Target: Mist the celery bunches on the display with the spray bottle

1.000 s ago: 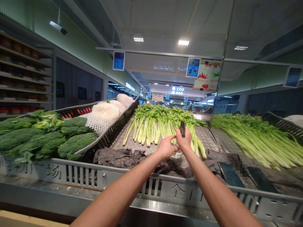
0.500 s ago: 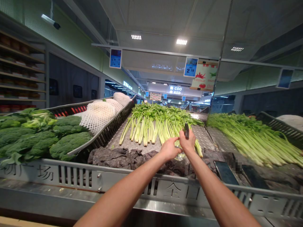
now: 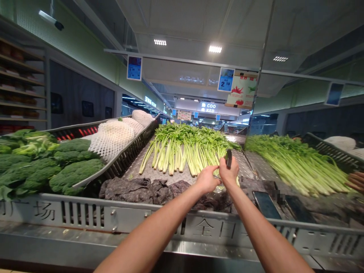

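Both my arms reach over the metal rail [image 3: 159,220] of a produce stand. My right hand [image 3: 229,173] is closed round a small dark tool [image 3: 228,158] whose tip sticks up above the fist. My left hand [image 3: 207,179] is closed in a pinch right beside it, at the stem ends of the nearest bunch of celery-like greens [image 3: 184,148]. What the left fingers hold is hidden. The greens lie in rows on a ridged metal tray [image 3: 155,172].
Broccoli heads [image 3: 71,170] fill the left bin, with net-wrapped white produce [image 3: 113,136] behind. Dark wet cloth [image 3: 142,189] lies along the tray's front. A mirror panel on the right reflects greens [image 3: 295,163]. Two dark price-tag screens [image 3: 265,204] sit on the right.
My hands stay together at the stem ends; the view has shifted left, so both hands and the tool appear a little further right and lower.
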A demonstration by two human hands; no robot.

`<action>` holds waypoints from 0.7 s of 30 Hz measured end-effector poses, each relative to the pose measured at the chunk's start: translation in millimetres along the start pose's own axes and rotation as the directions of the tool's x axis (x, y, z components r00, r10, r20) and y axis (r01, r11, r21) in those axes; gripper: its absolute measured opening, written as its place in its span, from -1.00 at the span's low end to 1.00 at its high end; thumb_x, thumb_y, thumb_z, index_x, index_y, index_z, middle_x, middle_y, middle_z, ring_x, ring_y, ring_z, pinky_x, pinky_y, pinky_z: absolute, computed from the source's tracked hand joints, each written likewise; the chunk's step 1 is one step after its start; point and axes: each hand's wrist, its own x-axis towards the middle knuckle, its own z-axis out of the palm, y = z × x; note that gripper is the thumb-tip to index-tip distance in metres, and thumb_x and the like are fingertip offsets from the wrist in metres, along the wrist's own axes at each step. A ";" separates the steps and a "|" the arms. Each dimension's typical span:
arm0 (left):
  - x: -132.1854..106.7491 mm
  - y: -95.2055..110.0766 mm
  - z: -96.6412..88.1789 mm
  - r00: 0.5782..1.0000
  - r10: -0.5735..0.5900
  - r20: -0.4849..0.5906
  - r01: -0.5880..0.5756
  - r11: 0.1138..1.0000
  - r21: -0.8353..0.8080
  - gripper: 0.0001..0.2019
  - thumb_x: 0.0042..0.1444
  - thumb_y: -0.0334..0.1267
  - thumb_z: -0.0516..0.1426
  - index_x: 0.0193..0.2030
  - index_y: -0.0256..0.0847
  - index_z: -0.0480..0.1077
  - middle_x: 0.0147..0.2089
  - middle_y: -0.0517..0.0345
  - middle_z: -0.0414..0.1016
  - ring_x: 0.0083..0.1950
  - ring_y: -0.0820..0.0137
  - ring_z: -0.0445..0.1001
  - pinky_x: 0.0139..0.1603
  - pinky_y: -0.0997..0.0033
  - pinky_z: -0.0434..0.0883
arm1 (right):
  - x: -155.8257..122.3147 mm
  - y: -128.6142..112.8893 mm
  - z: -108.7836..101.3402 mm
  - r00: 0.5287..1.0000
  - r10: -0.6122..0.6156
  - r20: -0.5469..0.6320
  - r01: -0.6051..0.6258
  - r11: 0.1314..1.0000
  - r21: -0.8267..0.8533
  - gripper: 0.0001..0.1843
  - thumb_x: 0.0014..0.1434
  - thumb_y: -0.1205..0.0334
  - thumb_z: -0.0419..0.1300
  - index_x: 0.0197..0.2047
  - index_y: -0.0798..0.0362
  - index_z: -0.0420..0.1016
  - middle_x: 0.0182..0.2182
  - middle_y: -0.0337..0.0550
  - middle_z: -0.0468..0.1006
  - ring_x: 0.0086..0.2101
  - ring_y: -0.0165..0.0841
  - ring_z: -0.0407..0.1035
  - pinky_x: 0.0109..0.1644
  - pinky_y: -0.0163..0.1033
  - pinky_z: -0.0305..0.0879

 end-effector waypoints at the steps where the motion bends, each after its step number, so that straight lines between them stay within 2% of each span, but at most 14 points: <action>1: -0.3 -1.6 1.4 1.000 -0.006 0.001 0.006 1.000 -0.003 -0.46 -0.23 -0.34 0.13 0.02 -0.20 0.23 0.01 0.10 0.32 0.02 0.26 0.27 0.04 0.31 0.22 | -0.3 1.1 0.3 1.000 0.001 0.015 -0.001 1.000 -0.006 -0.76 -0.12 0.09 -0.02 -0.45 0.08 0.32 -0.59 -0.17 0.35 -0.49 -0.29 0.23 -0.38 -0.26 0.08; 5: -1.5 -12.1 4.9 1.000 -0.028 -0.011 0.027 0.999 -0.025 -0.46 -0.22 -0.34 0.13 0.02 -0.19 0.22 0.03 0.12 0.30 0.03 0.29 0.26 0.07 0.34 0.20 | -4.5 4.3 4.8 0.999 -0.025 0.025 0.025 1.000 0.004 -0.75 -0.13 0.10 -0.03 -0.46 0.08 0.31 -0.57 -0.16 0.36 -0.48 -0.29 0.23 -0.38 -0.26 0.08; 11: -6.8 -34.9 -0.3 0.996 0.017 -0.093 -0.019 1.000 -0.018 -0.46 -0.22 -0.34 0.14 0.01 -0.17 0.22 0.05 0.13 0.27 0.06 0.31 0.21 0.10 0.32 0.16 | -12.9 -0.9 22.2 0.999 -0.017 0.032 0.014 0.995 0.094 -0.74 -0.11 0.08 -0.03 -0.41 0.07 0.29 -0.56 -0.17 0.37 -0.47 -0.29 0.25 -0.36 -0.25 0.10; 16: -10.7 -61.1 -4.9 0.988 -0.004 -0.157 0.003 1.000 -0.006 -0.38 -0.28 -0.34 0.18 0.03 -0.21 0.17 0.07 0.06 0.23 0.09 0.28 0.18 0.11 0.28 0.14 | -20.6 -5.5 44.3 0.992 -0.035 0.122 0.010 0.979 0.206 -0.73 -0.11 0.07 -0.02 -0.38 0.07 0.28 -0.53 -0.18 0.39 -0.45 -0.29 0.28 -0.33 -0.24 0.13; 21: -10.2 -78.0 -7.3 0.989 -0.076 -0.130 0.072 0.997 -0.034 -0.37 -0.35 -0.37 0.21 -0.01 -0.25 0.21 0.02 0.02 0.28 0.05 0.23 0.21 0.08 0.25 0.16 | -34.3 0.1 61.3 0.974 -0.061 0.218 0.000 0.963 0.271 -0.74 -0.10 0.08 0.02 -0.36 0.06 0.26 -0.45 -0.15 0.41 -0.41 -0.29 0.30 -0.28 -0.22 0.17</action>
